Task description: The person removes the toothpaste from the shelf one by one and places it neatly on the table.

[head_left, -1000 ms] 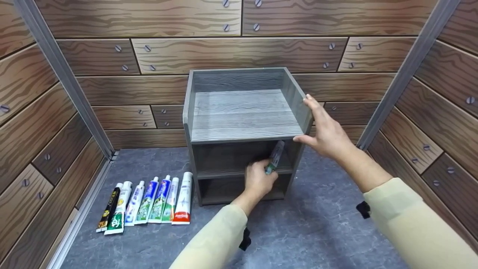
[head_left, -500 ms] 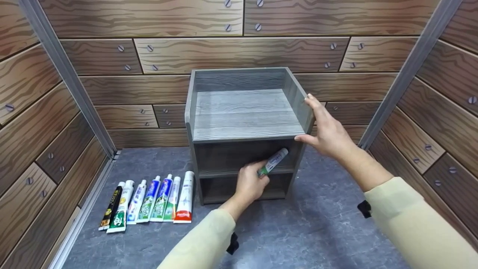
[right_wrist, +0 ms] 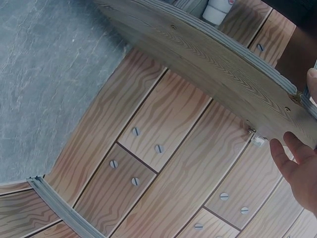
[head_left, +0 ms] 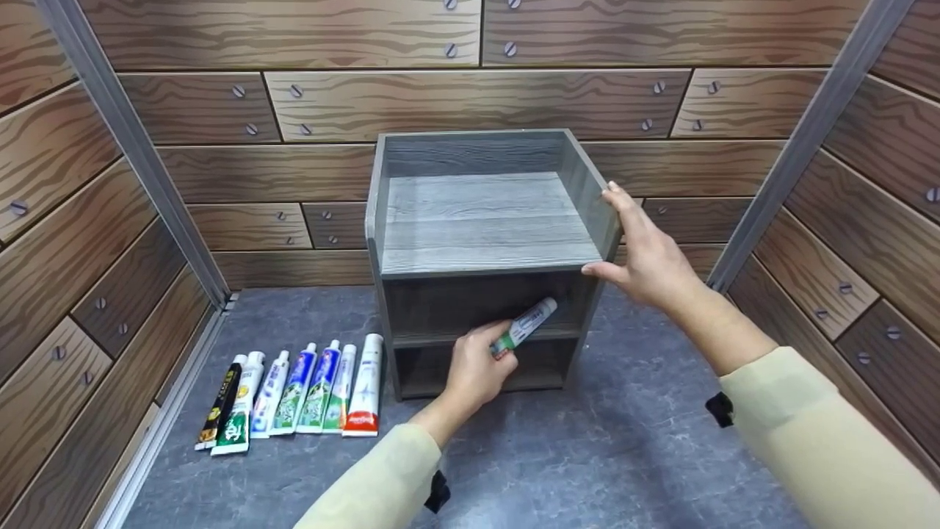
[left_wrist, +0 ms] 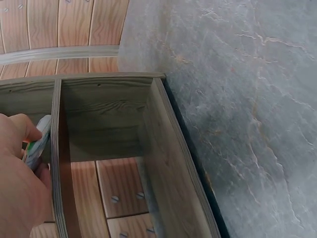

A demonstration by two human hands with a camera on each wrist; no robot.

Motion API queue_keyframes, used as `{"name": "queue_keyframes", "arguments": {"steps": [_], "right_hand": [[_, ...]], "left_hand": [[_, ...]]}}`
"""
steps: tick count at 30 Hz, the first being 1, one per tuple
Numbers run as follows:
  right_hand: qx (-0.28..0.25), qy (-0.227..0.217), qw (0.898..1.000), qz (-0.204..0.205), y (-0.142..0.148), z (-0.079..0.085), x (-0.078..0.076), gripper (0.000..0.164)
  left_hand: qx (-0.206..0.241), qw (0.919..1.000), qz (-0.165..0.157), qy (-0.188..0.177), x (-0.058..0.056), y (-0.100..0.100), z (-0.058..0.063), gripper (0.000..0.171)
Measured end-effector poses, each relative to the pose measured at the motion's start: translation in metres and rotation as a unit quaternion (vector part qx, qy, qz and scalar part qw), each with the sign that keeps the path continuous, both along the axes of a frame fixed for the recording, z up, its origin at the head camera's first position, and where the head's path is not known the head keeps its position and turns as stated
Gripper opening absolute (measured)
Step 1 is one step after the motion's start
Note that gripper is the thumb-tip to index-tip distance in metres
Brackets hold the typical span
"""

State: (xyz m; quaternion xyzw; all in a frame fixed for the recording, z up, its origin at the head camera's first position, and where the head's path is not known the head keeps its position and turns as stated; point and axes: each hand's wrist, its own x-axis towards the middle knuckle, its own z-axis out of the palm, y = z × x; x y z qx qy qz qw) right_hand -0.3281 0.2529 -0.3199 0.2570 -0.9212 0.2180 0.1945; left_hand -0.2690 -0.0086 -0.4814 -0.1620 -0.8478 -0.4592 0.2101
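In the head view my left hand (head_left: 474, 367) grips a toothpaste tube (head_left: 529, 323), white with a green end, in front of the shelf's middle compartment. The tube slants up to the right, its far end toward the compartment opening. The left wrist view shows the tube (left_wrist: 42, 141) beside the divider board (left_wrist: 57, 148), partly hidden by my fingers. My right hand (head_left: 653, 264) rests against the right side panel of the grey wooden shelf (head_left: 485, 220), thumb on the front corner and fingers extended along the outer side.
Several toothpaste tubes (head_left: 316, 389) lie in a row on the grey marbled floor (head_left: 617, 455), left of the shelf. A lower compartment (head_left: 536, 367) sits under the middle one. Wood-print walls (head_left: 470, 103) enclose the space at the back and both sides.
My left hand has drawn back down and left with the toothpaste tube, out from deeper in the middle compartment, and the tube has tilted flatter. My right hand stays on the side panel.
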Motion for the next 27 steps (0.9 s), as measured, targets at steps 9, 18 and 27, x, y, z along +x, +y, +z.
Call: {"name": "queue_keyframes", "arguments": {"steps": [9,18,27], "right_hand": [[0.0,-0.002,1.0,0.001,0.0,0.0,-0.001,0.102],[0.0,0.002,1.0,0.002,0.0,0.0,0.0,0.101],[-0.003,0.001,1.0,0.001,0.0,-0.001,-0.001,0.102]], "left_hand": [[0.026,0.9994,-0.007,-0.02,0.017,-0.019,-0.001,0.051],[0.045,0.9982,-0.006,-0.039,0.033,-0.042,0.002,0.052],[0.057,0.9975,-0.009,-0.04,0.05,-0.067,0.003,0.052]]}}
